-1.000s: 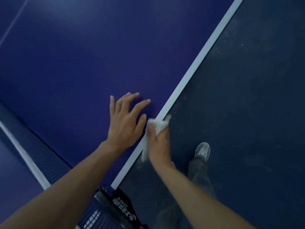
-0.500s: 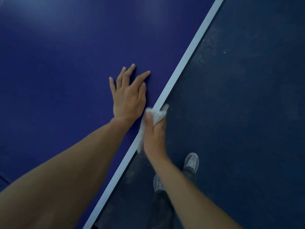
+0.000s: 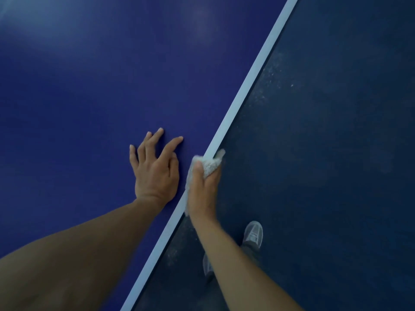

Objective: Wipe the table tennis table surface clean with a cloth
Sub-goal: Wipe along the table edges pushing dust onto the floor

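The blue table tennis table (image 3: 89,97) fills the left of the view, its white edge line (image 3: 253,72) running diagonally from top right to bottom left. My left hand (image 3: 155,171) rests flat on the blue surface with fingers spread, close to the edge. My right hand (image 3: 204,189) grips a white cloth (image 3: 207,163) and holds it against the table's white edge, thumb on top. Part of the cloth hangs below my palm along the edge.
Dark blue floor (image 3: 325,153) lies to the right of the table, speckled with pale dust near the edge. My two grey shoes (image 3: 253,234) stand on it below my right forearm.
The view has slid along the table away from the net, which is out of sight now. Both hands have moved along the edge line, the cloth staying on it.
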